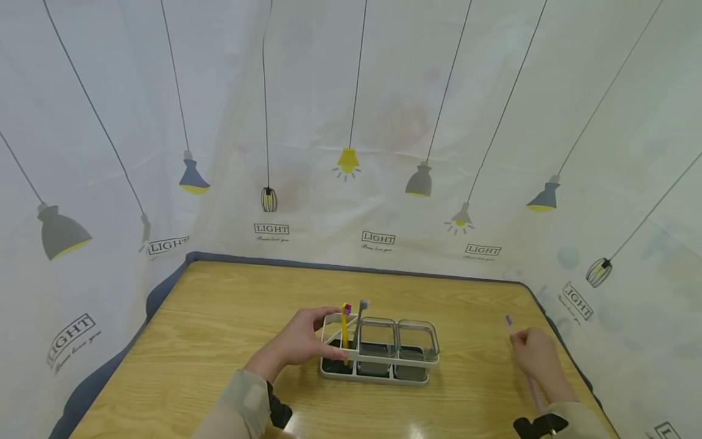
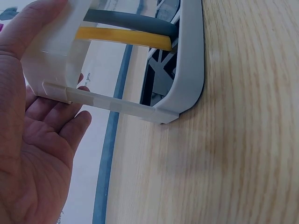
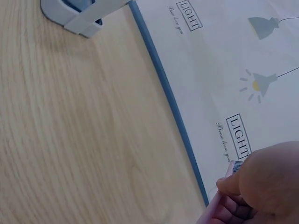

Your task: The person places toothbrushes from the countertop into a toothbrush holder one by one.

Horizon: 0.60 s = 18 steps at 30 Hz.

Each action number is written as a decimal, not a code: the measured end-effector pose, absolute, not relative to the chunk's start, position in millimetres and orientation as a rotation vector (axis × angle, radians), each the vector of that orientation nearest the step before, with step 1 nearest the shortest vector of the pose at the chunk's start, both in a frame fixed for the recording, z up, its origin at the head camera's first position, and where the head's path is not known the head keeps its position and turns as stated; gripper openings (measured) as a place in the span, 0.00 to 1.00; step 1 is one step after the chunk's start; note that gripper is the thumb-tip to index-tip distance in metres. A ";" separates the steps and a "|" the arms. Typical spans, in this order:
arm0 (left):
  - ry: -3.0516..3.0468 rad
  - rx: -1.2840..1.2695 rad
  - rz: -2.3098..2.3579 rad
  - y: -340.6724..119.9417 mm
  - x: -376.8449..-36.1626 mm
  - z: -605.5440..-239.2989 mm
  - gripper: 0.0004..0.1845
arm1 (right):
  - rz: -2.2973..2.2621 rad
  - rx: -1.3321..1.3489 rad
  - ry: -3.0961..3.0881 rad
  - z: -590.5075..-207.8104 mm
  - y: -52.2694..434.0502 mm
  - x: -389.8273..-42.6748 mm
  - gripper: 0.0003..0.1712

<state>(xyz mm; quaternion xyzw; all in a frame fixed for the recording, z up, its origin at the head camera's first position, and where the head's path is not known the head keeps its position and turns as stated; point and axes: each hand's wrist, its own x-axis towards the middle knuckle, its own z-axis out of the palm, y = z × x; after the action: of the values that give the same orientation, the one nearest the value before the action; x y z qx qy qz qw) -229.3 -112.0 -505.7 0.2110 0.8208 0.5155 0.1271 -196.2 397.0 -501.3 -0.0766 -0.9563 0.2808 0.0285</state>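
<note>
My left hand grips the left end of a white two-tier toothbrush holder, thumb on the front of its upper rim and fingers round behind. A yellow toothbrush with purple bristles and a grey toothbrush stand in the holder's left part, heads up. In the left wrist view, their handles reach down to the dark base tray. To the right, apart from the holder, my right hand holds a pale pink toothbrush, its head poking out beyond the thumb and its handle pointing back toward the wrist.
Two clear square cups sit in the holder, a middle cup and a right cup. The wooden table ends at a dark blue edge. White sheeting printed with hanging lamps surrounds it.
</note>
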 end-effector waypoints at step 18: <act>2.362 0.611 1.516 -112.8 -228.8 -505.6 0.51 | 0.836 -0.196 -2.839 -465.1 380.8 -190.4 0.17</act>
<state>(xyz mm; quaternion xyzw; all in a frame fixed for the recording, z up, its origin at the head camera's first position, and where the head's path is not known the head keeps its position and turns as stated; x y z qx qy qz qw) -228.8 -112.8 -505.6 0.2108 0.8149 0.5230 0.1341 -190.4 380.8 -465.1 -0.0657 -0.9535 0.2809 0.0879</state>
